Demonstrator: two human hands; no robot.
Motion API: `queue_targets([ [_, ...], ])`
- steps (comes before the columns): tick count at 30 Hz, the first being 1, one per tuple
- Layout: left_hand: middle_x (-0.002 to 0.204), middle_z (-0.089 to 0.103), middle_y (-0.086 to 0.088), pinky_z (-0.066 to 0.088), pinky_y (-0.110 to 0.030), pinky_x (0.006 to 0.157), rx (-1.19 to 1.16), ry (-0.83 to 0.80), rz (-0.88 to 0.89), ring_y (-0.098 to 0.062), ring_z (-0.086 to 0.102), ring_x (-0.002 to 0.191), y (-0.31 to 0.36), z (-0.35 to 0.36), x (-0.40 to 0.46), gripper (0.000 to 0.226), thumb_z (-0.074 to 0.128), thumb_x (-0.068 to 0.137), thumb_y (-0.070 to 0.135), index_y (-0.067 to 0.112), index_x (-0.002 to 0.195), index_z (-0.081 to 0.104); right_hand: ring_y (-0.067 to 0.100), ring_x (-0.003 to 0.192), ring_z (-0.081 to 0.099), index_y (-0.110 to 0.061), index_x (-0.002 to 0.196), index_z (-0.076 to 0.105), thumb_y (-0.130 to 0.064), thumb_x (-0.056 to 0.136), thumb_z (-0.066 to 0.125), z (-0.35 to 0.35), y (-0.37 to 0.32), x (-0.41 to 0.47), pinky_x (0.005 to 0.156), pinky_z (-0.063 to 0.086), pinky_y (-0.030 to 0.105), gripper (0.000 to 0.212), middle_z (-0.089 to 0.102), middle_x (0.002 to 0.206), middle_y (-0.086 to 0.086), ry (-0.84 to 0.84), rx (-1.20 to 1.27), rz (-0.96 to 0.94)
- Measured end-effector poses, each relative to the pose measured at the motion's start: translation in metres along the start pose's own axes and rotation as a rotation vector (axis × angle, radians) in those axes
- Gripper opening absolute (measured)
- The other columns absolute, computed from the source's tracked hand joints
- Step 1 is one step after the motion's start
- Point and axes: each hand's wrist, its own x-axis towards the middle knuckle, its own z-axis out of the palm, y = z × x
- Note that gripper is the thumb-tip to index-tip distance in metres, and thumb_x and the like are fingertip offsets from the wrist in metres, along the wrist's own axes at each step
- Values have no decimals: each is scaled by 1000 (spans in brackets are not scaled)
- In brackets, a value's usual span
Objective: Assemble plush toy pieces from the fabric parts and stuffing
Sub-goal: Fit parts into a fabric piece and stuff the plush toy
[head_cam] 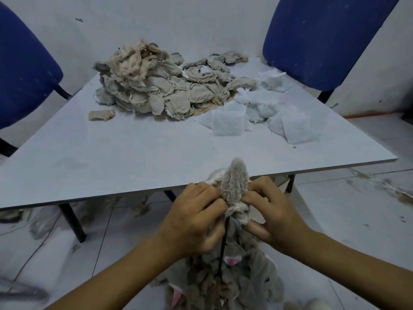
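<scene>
While the fuzzy plush piece (234, 182) is pinched by the left hand (196, 218) and right hand (271, 217), the black stick (223, 242) should be pushed slowly.

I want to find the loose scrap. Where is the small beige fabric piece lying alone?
Head view: the small beige fabric piece lies on the table, left of the fabric pile.

Two hands (194, 218), two blue chairs (317, 41), one table (111, 157).
</scene>
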Motion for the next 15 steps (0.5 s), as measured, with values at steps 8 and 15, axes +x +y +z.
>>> queue_targets([
  [8, 78, 58, -9, 40, -32, 61, -106, 116, -29, -22, 48, 69, -6, -66, 70, 4, 64, 74, -4, -1, 77, 63, 14, 81, 41, -2, 82, 70, -32, 91, 69, -60, -13, 55, 73, 33, 15, 31, 46, 92, 3, 321, 22, -6],
  [15, 67, 50, -16, 29, -36, 52, 110, 224, 113, -27, 41, 58, 1, -61, 84, 21, 62, 87, 0, -2, 66, 59, 36, 81, 61, -2, 98, 70, -29, 96, 62, -54, -5, 51, 64, 50, 40, 28, 65, 96, 23, 325, -98, -141],
])
